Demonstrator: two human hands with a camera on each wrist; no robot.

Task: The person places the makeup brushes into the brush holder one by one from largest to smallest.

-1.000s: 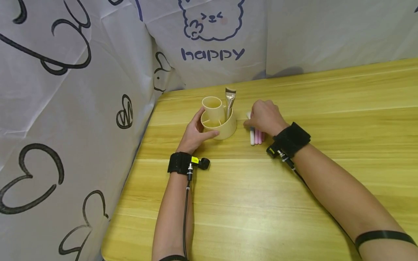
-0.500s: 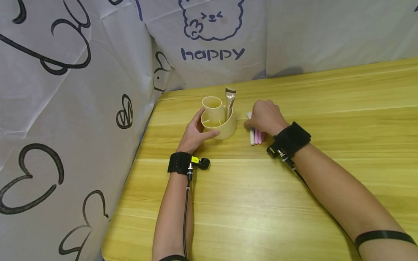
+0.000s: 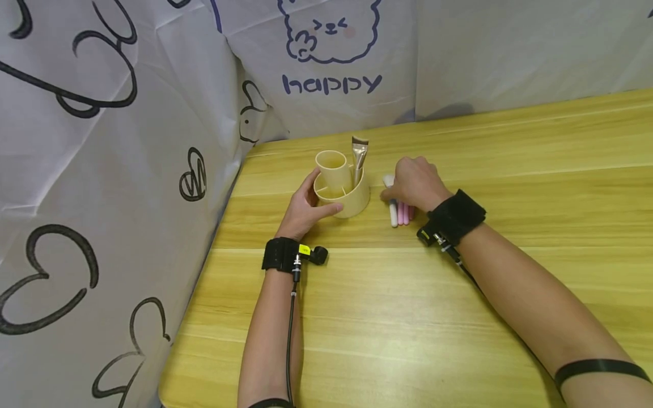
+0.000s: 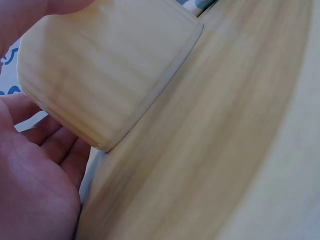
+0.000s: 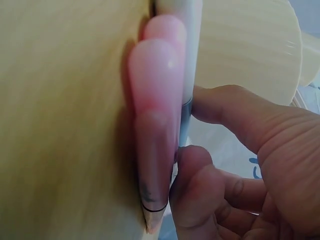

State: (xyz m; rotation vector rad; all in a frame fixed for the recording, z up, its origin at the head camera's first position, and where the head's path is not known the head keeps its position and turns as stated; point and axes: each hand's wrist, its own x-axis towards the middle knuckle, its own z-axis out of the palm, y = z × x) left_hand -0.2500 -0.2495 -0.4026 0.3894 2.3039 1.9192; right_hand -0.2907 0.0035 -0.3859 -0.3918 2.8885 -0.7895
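Note:
A pale yellow round brush holder (image 3: 354, 201), with a taller cup inside and dividers, stands on the table. My left hand (image 3: 301, 211) holds it from the left, thumb across its front and the other fingers round its far side. A flat-topped makeup brush (image 3: 359, 152) with a metal ferrule stands upright in the holder's right side. Right of the holder, my right hand (image 3: 418, 182) pinches a white-handled brush (image 3: 393, 216) between thumb and index finger. Pink-handled brushes (image 5: 154, 80) lie close beside it on the table, partly hidden under the hand in the head view.
The wood-grain table (image 3: 357, 317) reaches a wall of printed white cloth (image 3: 347, 107) at the back, with more cloth (image 3: 153, 187) along the left edge. Black straps with small cameras (image 3: 456, 218) and cables sit on both wrists.
The far end of the white-handled brush has shifted slightly left and shows more past the right hand. The left hand and the holder have not moved.

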